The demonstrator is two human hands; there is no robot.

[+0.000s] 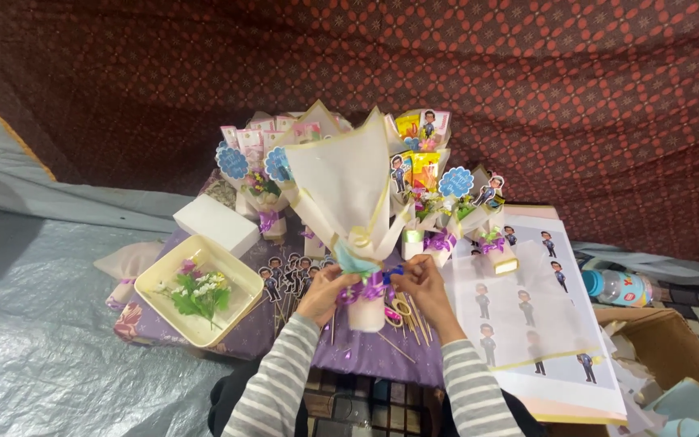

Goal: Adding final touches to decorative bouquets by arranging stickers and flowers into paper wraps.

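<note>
At the low tabletop [204, 336] draped in purple cloth, I watch from afar as both hands work at the neck of a cream paper-wrapped bouquet cone [348, 194] standing near the front edge. The left hand [323, 291] has its grip closed around the purple ribbon [363, 289] at the narrow waist; the right hand [418, 279] pinches the ribbon's other end between fingertips. In my judgement, tying it well means keeping the left grip firm on the neck so the wrap cannot unroll while the right draws the ribbon taut and level. The cone's long axis runs near vertical, its flared mouth pointing up and away from me, its white base down. Finished bouquets [438, 202] stand just behind; a cream tray of artificial flowers [197, 291] sits left.
</note>
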